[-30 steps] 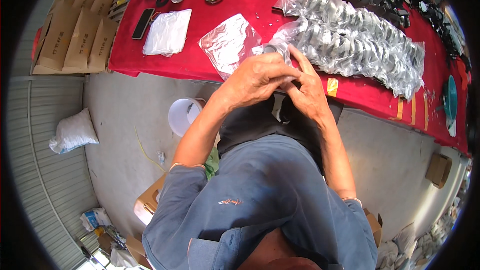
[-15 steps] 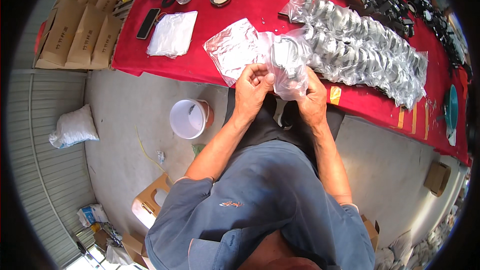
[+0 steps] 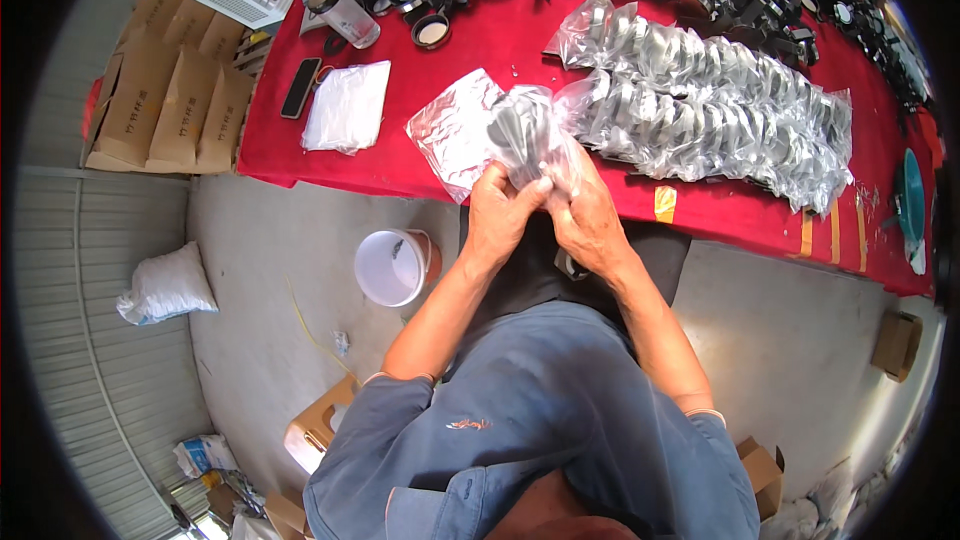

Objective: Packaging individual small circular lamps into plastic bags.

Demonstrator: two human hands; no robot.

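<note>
In front of my chest, over the table's near edge, I hold a clear plastic bag (image 3: 522, 132) with a dark, rounded part inside. My left hand (image 3: 499, 210) has its thumb and curled fingers closed on the bag's lower left. Closed on its lower right side is my right hand (image 3: 590, 220), its fingers partly hidden by plastic. The thumbs are close together at the bag's bottom. Just left of the bag lies a stack of flat clear bags (image 3: 455, 130). To the right, filled bags (image 3: 700, 105) lie packed in two long rows.
On the red-covered table (image 3: 400, 165) are a white bag stack (image 3: 345, 108), a phone (image 3: 301, 88), a clear jar (image 3: 345, 16) and heaped black parts with round rims (image 3: 690, 0). A white bucket (image 3: 391, 268) stands on the floor; cartons (image 3: 170, 105) are at the left.
The bagged part has moved slightly left and tilted, now bunched at the bottom. My right hand has come in closer to my left. The whole view has shifted a little.
</note>
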